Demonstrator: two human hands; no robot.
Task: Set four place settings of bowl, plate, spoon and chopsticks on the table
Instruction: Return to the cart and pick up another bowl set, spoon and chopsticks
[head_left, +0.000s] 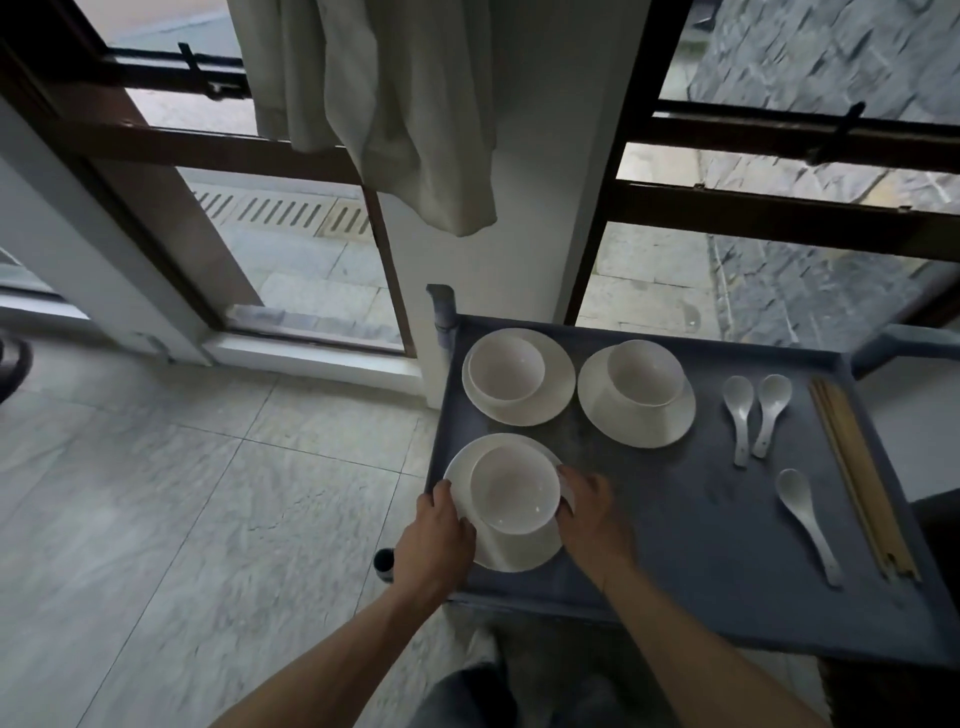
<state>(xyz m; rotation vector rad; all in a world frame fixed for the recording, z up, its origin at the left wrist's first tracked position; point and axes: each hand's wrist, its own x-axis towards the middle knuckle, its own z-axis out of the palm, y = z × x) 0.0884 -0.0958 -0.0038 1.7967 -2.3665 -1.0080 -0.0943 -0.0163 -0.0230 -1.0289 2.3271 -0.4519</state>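
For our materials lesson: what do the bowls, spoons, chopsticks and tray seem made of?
Bowls: probably glazed white ceramic, with glossy highlights.
Spoons: the same glossy white, likely ceramic or melamine.
Chopsticks: tan and matte, apparently wood or bamboo.
Tray: dull blue-grey, maybe plastic or painted metal.

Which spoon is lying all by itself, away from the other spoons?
The spoon nearest the person lies alone on the grey cart. The other two spoons lie side by side, farther back.

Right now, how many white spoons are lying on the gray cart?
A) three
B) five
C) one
A: two spoons lie side by side at the back of the cart, and a third spoon lies alone nearer the person, all left of the chopsticks.
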